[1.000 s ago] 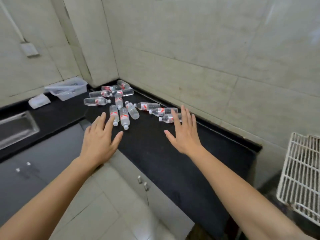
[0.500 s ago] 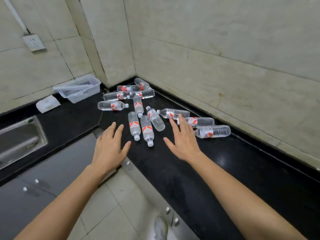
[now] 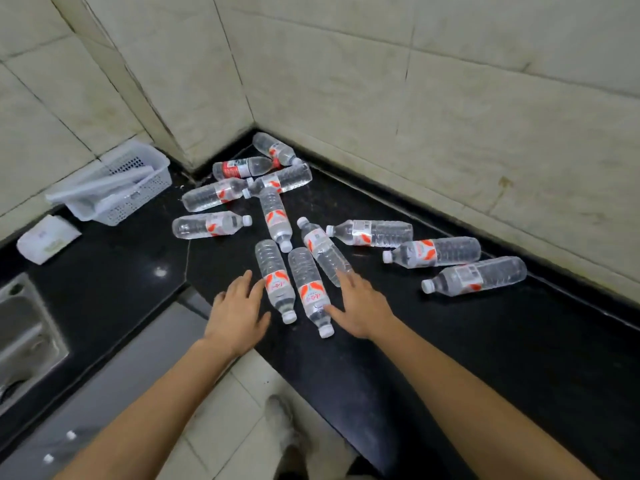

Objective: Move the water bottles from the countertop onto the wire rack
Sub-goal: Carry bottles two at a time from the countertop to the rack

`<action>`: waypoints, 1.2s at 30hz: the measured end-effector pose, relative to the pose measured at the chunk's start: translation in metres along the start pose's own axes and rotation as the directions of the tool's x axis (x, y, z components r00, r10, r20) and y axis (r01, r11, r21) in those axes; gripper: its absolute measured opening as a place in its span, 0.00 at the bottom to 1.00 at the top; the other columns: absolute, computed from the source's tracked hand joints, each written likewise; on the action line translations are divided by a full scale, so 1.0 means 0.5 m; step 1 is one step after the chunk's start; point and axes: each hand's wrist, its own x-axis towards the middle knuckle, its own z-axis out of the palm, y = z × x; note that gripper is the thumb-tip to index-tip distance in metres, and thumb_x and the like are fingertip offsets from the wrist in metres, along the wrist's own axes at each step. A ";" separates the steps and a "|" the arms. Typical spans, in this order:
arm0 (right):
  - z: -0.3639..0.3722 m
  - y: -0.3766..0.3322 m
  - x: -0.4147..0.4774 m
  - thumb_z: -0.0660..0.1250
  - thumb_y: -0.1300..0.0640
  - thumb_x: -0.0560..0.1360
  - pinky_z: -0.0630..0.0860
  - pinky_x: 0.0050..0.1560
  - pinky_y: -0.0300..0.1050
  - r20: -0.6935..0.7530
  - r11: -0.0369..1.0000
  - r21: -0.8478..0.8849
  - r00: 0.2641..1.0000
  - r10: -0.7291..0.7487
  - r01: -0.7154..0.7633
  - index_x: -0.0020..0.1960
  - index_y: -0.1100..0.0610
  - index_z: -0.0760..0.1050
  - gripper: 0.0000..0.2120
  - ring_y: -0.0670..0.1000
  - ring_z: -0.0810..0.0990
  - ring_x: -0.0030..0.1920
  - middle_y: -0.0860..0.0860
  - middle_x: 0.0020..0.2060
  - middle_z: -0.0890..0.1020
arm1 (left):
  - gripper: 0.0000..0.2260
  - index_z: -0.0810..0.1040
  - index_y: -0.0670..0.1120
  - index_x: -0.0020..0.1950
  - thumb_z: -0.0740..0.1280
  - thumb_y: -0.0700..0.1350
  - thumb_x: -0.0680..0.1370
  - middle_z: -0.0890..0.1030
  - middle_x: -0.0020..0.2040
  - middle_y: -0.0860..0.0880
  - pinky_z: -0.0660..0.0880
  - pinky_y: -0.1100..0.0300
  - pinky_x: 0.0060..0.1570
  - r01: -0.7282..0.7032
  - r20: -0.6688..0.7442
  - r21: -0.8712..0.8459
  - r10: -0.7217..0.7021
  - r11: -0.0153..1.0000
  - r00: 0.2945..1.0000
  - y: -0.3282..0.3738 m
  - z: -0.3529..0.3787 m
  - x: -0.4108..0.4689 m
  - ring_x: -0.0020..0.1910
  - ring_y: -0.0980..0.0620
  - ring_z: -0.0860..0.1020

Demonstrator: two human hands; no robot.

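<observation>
Left grip and right grip, both released, flank two lying bottles.

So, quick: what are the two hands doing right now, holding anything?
Left hand: open, holding nothing.
Right hand: open, holding nothing.

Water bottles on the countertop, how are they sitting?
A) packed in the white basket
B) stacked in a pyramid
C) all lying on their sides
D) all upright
C: all the water bottles in view lie on their sides, scattered across the black countertop. None stands upright, and none shows in the white basket.
</observation>
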 end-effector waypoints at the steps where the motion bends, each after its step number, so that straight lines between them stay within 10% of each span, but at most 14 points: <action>1: 0.016 0.000 0.011 0.63 0.38 0.80 0.70 0.71 0.60 0.033 0.999 0.043 0.999 0.030 -0.032 0.83 0.56 0.48 0.42 0.62 0.65 0.76 0.60 0.80 0.59 | 0.34 0.52 0.48 0.82 0.62 0.56 0.81 0.52 0.83 0.42 0.59 0.43 0.77 -0.046 0.029 0.052 0.045 0.998 0.999 -0.008 0.008 0.027 0.81 0.41 0.54; 12: 0.176 -0.031 0.044 0.72 0.34 0.73 0.74 0.61 0.45 0.262 0.677 0.500 0.840 0.476 -0.540 0.74 0.55 0.69 0.38 0.55 0.77 0.67 0.54 0.67 0.78 | 0.38 0.46 0.47 0.83 0.65 0.48 0.80 0.45 0.84 0.44 0.48 0.37 0.78 -0.562 0.338 0.313 0.463 0.766 0.820 -0.053 0.094 0.281 0.83 0.42 0.44; 15: 0.214 -0.061 0.020 0.76 0.45 0.74 0.73 0.53 0.38 0.217 0.561 0.615 0.803 0.555 -0.554 0.67 0.52 0.77 0.24 0.51 0.82 0.60 0.47 0.55 0.83 | 0.35 0.51 0.49 0.82 0.66 0.52 0.80 0.52 0.83 0.44 0.55 0.38 0.75 -0.648 0.308 0.323 0.571 0.689 0.761 -0.066 0.104 0.311 0.82 0.42 0.50; 22: 0.139 -0.088 -0.016 0.72 0.51 0.79 0.75 0.67 0.48 0.027 0.582 0.661 0.790 0.613 -0.474 0.70 0.50 0.77 0.20 0.50 0.81 0.61 0.51 0.61 0.83 | 0.28 0.72 0.56 0.71 0.70 0.62 0.73 0.69 0.72 0.45 0.58 0.34 0.71 -0.758 0.235 0.254 0.722 0.600 0.651 -0.098 0.091 0.349 0.72 0.42 0.67; 26: 0.012 -0.073 -0.040 0.72 0.49 0.78 0.73 0.59 0.41 -0.194 0.731 0.554 0.792 0.578 -0.398 0.66 0.51 0.79 0.17 0.46 0.78 0.52 0.49 0.53 0.80 | 0.27 0.76 0.51 0.64 0.70 0.65 0.71 0.75 0.65 0.48 0.63 0.37 0.71 -0.718 0.070 0.027 0.715 0.696 0.696 -0.088 0.053 0.355 0.65 0.45 0.75; 30: -0.087 -0.102 -0.039 0.69 0.49 0.80 0.68 0.51 0.39 -0.310 0.857 0.415 0.838 0.450 -0.306 0.63 0.50 0.77 0.13 0.44 0.74 0.45 0.50 0.49 0.74 | 0.25 0.70 0.50 0.57 0.75 0.58 0.68 0.79 0.53 0.50 0.77 0.49 0.50 -0.394 0.017 -0.502 0.464 0.770 0.886 -0.061 0.004 0.348 0.50 0.44 0.80; 36: -0.105 -0.139 -0.062 0.67 0.50 0.81 0.74 0.54 0.49 -0.253 0.938 0.202 0.911 0.326 -0.280 0.66 0.48 0.74 0.15 0.53 0.77 0.45 0.47 0.52 0.67 | 0.28 0.70 0.49 0.61 0.81 0.49 0.68 0.80 0.57 0.48 0.79 0.50 0.56 -0.127 -0.033 -0.908 0.235 0.399 0.971 -0.038 -0.003 0.319 0.56 0.46 0.81</action>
